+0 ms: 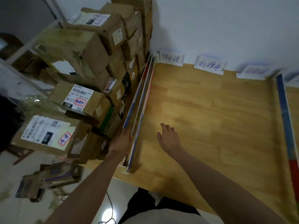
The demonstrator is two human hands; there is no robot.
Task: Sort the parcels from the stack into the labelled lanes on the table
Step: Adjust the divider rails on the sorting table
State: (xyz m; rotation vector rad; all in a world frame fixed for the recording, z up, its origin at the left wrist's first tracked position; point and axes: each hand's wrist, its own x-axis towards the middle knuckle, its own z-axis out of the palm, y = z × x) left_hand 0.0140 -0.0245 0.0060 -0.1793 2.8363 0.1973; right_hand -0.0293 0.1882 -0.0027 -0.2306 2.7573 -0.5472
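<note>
A tall stack of brown cardboard parcels [90,65] fills the left side of the wooden table [210,118]. The nearest parcel [47,135] bears a white label marked 070; one above it [77,99] is marked 15H. Three handwritten paper lane labels lean on the back wall: left [171,58], middle [209,64], right [254,71]. My left hand [122,140] grips the near end of upright divider boards [140,101] beside the stack. My right hand [169,137] hovers over bare wood, fingers relaxed, holding nothing.
Another divider board [284,117], blue and red, stands along the table's right side. Flattened cardboard pieces [48,178] lie on the pale floor at the lower left. A cable [110,206] and a bright light spot show on the floor near my legs.
</note>
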